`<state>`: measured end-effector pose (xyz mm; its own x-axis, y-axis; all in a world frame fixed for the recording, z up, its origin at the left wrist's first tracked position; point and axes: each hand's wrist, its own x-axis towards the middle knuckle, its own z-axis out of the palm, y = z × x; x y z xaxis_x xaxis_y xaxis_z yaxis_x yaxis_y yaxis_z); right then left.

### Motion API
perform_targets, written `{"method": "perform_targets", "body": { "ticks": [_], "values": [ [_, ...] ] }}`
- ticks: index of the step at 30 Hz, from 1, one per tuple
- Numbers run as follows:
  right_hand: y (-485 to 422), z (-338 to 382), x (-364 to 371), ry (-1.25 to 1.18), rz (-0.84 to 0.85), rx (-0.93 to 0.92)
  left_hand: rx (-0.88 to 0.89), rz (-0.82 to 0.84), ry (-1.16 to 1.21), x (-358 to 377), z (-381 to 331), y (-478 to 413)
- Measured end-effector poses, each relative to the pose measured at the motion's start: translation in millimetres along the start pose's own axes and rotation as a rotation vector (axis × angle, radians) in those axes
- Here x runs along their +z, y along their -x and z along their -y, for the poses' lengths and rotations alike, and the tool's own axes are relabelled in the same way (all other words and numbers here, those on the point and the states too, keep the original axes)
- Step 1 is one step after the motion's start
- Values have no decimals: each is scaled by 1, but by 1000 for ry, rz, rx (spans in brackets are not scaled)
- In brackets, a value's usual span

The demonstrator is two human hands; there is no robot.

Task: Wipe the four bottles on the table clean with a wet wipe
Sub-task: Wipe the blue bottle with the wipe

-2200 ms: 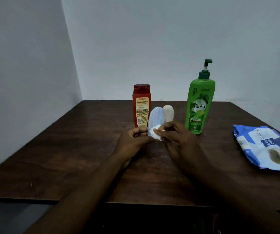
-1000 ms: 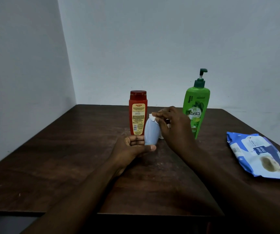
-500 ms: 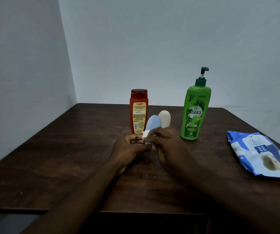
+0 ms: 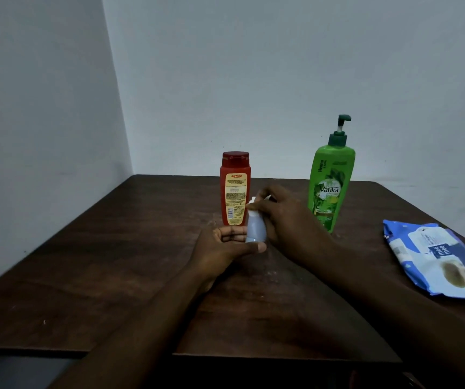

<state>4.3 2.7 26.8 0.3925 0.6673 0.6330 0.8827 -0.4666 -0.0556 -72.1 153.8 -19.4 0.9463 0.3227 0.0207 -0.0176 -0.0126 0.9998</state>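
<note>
Pale-blue and rounded, a small plastic bottle [image 4: 256,228] is held upright near the middle of a dark brown wooden table [image 4: 113,262], its base gripped between the curled fingers and thumb of the person's left hand [image 4: 222,248]. Whether it touches the tabletop cannot be told. The right hand [image 4: 287,217] pinches a white wet wipe [image 4: 251,204] against the bottle's top. Just behind stands a tall red plastic bottle with a yellow label [image 4: 235,189], and a green pump bottle with a dark green dispenser [image 4: 330,183] stands to its right. A blue-and-white wipes pack [image 4: 436,259] lies flat near the table's right edge.
</note>
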Motion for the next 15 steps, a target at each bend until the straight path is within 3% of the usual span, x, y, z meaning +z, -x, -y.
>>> {"method": "perform_targets", "body": {
  "ticks": [8,12,15],
  "values": [
    [-19,-9,-9,-127,-66,226,-10,-36,-8,-1,1,-3],
    [-23,-16,-13,-370,-74,407,-16,-36,26,-1,0,-2],
    [-18,-20,-10,-712,-119,534,-25,-11,117,-2,-1,-1]
  ]
}}
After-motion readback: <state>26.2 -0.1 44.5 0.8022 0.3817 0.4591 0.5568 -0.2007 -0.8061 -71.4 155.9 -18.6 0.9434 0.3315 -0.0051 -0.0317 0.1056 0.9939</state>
